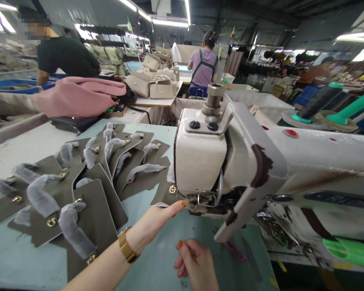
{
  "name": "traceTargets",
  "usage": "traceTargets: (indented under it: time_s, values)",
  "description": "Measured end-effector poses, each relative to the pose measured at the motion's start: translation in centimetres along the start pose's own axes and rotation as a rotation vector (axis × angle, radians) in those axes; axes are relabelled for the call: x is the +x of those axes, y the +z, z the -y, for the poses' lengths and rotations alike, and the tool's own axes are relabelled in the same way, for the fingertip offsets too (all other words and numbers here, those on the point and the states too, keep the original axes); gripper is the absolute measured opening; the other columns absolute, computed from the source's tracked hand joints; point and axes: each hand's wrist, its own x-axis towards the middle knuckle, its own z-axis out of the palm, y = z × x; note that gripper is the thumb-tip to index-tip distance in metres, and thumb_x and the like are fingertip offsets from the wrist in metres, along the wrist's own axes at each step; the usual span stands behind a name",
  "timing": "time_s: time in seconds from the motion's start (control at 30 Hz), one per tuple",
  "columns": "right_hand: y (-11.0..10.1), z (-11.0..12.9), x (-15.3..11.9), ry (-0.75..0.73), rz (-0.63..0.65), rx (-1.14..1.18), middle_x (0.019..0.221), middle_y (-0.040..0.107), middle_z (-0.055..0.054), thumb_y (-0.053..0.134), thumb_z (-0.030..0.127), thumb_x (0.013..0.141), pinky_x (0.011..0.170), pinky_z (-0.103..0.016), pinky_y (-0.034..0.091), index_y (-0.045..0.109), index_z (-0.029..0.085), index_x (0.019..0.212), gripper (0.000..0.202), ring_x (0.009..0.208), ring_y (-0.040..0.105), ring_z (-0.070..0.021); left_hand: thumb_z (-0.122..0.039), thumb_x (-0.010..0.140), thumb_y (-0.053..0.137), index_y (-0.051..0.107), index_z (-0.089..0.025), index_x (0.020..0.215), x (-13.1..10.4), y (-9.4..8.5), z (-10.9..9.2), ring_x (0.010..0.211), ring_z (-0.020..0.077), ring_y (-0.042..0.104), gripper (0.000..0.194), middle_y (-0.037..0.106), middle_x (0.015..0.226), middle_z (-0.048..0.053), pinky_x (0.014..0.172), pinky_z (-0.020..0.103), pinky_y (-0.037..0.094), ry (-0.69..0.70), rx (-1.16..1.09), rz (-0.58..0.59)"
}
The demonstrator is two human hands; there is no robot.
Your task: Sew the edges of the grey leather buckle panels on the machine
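a person's left hand (153, 226) extends at centre frame, thumb pointing at the head of a sewing machine (200, 157); its other fingers are hidden, so whether they grip the grey panel (162, 195) just above, partly behind the machine, cannot be told. at bottom centre, the right hand (197, 258) has its fingers loosely curled. more panels (98, 210) with wrapped handles (42, 197) overlap on the table (21, 262) at left.

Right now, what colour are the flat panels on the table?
The panels are dark grey-brown, as the head view, the only one, shows.
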Motion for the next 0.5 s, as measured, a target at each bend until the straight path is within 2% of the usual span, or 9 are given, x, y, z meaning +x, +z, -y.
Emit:
traceTargets:
  time_s: [0.13, 0.3, 0.43, 0.5]
  values:
    - [0.4, -1.1, 0.1, 0.004, 0.013, -0.11, 0.055, 0.067, -0.007, 0.042, 0.064, 0.087, 0.039, -0.016, 0.037, 0.064, 0.011, 0.076, 0.059, 0.039, 0.057, -0.0102, -0.056, 0.066, 0.07, 0.074, -0.014, 0.072, 0.0, 0.0, -0.5, 0.078, 0.0226, 0.06, 0.043, 0.072, 0.08, 0.008, 0.072, 0.031, 0.046, -0.014, -0.001, 0.029]
    - [0.4, -1.0, -0.2, -0.037, 0.02, -0.133, 0.057, 0.067, -0.007, 0.04, 0.059, 0.091, 0.041, -0.017, 0.041, 0.066, 0.011, 0.081, 0.056, 0.043, 0.059, -0.0115, -0.049, 0.07, 0.069, 0.075, -0.016, 0.09, 0.0, 0.1, -1.1, 0.09, 0.0233, 0.062, 0.039, 0.074, 0.093, 0.007, 0.082, 0.03, 0.046, 0.062, -0.051, 0.083]
    - [0.2, -0.8, -0.6, -0.049, 0.021, -0.126, 0.059, 0.067, -0.005, 0.04, 0.055, 0.093, 0.044, -0.017, 0.043, 0.066, 0.011, 0.085, 0.052, 0.046, 0.06, -0.0118, -0.051, 0.069, 0.066, 0.072, -0.015, 0.067, 0.1, 0.0, -1.2, 0.077, 0.0218, 0.059, 0.037, 0.071, 0.074, 0.005, 0.07, 0.029, 0.044, 0.017, 0.071, 0.033]
    - [0.2, -0.7, -0.7, -0.056, 0.03, -0.133, 0.06, 0.067, -0.005, 0.04, 0.053, 0.094, 0.046, -0.017, 0.043, 0.066, 0.012, 0.085, 0.049, 0.048, 0.061, -0.0119, -0.051, 0.07, 0.065, 0.067, -0.015, 0.06, 0.3, 0.0, -1.0, 0.071, 0.0195, 0.056, 0.037, 0.067, 0.066, 0.004, 0.068, 0.029, 0.042, 0.034, 0.066, 0.063]
